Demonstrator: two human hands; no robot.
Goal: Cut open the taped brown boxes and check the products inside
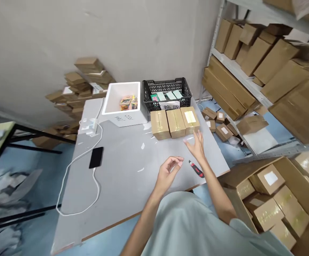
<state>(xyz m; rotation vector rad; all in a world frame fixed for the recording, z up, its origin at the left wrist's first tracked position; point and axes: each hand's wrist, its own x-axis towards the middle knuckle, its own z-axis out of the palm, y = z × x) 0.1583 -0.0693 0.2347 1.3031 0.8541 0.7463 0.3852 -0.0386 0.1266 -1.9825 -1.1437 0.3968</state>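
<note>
My right hand is open, its fingers spread just in front of the rightmost of three taped cardboard boxes. That box bears a white label. Beside it stand the middle box and the left box, each closed with clear tape. Over the table, my left hand has loosely curled fingers with a small gap to the thumb, and no object shows in it. Between my hands and nearer the table's front edge lies a red and black utility knife.
Behind the boxes stand a black plastic crate with small packs and a white foam box. A phone on a white cable lies left on the grey table. To the right are a large carton of boxes and a shelf.
</note>
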